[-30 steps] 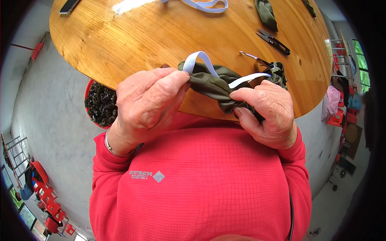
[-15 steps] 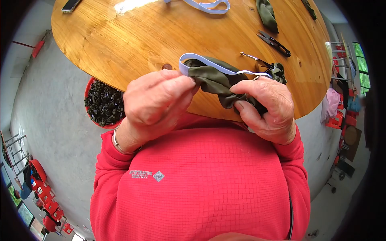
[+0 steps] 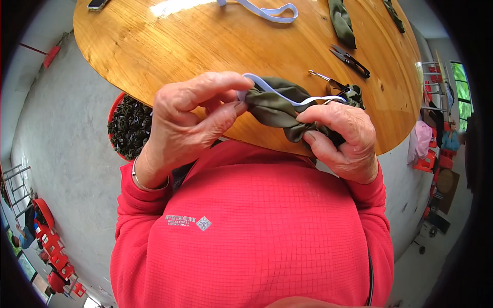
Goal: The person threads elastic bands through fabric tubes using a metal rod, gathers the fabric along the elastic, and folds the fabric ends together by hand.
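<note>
Obs. from where I stand: a gathered piece of satiny olive-green cloth [image 3: 275,110] is held up at the person's edge of the glossy varnished wooden counter [image 3: 144,56]. It is the landmark for all positions below.

Left hand [image 3: 244,96]: thumb and forefinger in a narrow pinch at the cloth's left end, with a flat whitish-lilac elastic strip [image 3: 280,95] caught there too. Firmness of grip: cannot tell.

Right hand [image 3: 304,127]: thumb and forefinger closed on folds at the cloth's right part. Two pinches, presumably because so limp a fabric would slump from one.

The strip bows along the cloth's far side, then runs over the right hand. It is slack, so neither hand seems to be pulling on it.

Just right of the cloth: a ruffled dark-green clump [image 3: 354,96]; whether joined to it, cannot tell. Just beyond: a slim silver-tipped tool [image 3: 319,75]. Farther out on that side: black-handled thread snips [image 3: 350,60], handles toward the person, probably for easy pick-up.

Well beyond the cloth: a looped lilac elastic length [image 3: 280,19] and a limp olive fabric piece [image 3: 342,25], apparently set back to leave elbow room.

Below and left of the cloth: a round red basin [image 3: 110,123] heaped with dark ruffled pieces [image 3: 132,126], perhaps kept low to spare counter space.
</note>
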`<state>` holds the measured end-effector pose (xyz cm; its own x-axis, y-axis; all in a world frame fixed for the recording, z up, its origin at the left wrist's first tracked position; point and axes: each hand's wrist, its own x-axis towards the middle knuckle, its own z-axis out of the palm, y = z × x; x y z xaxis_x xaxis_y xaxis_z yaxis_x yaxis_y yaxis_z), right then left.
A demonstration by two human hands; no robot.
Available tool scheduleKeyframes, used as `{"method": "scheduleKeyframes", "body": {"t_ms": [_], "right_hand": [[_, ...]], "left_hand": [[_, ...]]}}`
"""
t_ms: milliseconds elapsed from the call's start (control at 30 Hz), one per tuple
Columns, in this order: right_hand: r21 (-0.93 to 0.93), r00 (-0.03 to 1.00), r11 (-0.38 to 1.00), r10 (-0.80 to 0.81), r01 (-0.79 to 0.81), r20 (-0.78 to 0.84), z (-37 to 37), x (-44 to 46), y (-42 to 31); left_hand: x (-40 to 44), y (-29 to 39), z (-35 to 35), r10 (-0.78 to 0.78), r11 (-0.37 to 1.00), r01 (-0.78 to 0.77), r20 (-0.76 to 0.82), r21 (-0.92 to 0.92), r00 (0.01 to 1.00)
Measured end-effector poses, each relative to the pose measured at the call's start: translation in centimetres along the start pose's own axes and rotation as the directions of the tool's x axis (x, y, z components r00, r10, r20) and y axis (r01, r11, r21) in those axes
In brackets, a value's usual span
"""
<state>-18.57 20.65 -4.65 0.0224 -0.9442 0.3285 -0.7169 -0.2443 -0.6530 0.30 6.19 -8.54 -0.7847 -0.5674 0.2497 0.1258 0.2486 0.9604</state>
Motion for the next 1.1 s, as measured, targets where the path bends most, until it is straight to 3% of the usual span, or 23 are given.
{"method": "scheduleKeyframes", "body": {"t_ms": [100, 200, 400, 600, 800, 900, 933, 1033, 1100], "right_hand": [[0.046, 0.999, 0.999, 0.026, -0.027, 0.021, 0.0, 0.0, 0.1], [0.026, 0.997, 0.999, 0.018, -0.019, 0.071, -0.2, 0.4, 0.1], [0.167, 0.987, 0.977, 0.116, -0.134, 0.112, -0.5, 0.4, 0.0], [0.159, 0.991, 0.984, 0.066, -0.084, 0.119, -0.2, 0.7, 0.4], [0.205, 0.998, 0.978, 0.020, -0.030, 0.052, 0.7, 0.8, 0.8], [0.055, 0.991, 0.992, -0.112, 0.116, -0.078, 1.6, 1.2, 1.2], [-0.023, 0.986, 0.992, -0.123, 0.121, -0.115, 1.7, 1.2, 1.4], [-0.106, 0.987, 0.987, -0.131, 0.122, -0.090, 1.3, 1.0, 1.1], [-0.100, 0.982, 0.986, -0.145, 0.133, -0.118, 1.6, 0.8, 1.0]], "left_hand": [[0.2, -1.0, 0.0, -0.022, 0.987, 0.025, 0.026, -0.158, 0.999], [0.3, -1.1, -0.6, -0.104, 0.975, 0.117, 0.080, -0.190, 0.991], [0.4, -0.5, -0.7, -0.189, 0.933, 0.216, 0.120, -0.287, 0.975], [0.6, -0.6, -0.4, -0.249, 0.906, 0.273, 0.115, -0.324, 0.962], [1.0, -0.7, -0.6, -0.269, 0.870, 0.330, 0.208, -0.366, 0.940], [1.1, -0.1, 0.5, -0.273, 0.828, 0.273, 0.073, -0.489, 0.959], [1.1, -0.7, 0.7, -0.194, 0.857, 0.179, 0.020, -0.483, 0.981], [0.4, -0.3, 1.4, -0.148, 0.892, 0.081, -0.118, -0.444, 0.982], [0.1, 0.3, 1.1, -0.179, 0.881, 0.114, -0.100, -0.458, 0.979]]}}
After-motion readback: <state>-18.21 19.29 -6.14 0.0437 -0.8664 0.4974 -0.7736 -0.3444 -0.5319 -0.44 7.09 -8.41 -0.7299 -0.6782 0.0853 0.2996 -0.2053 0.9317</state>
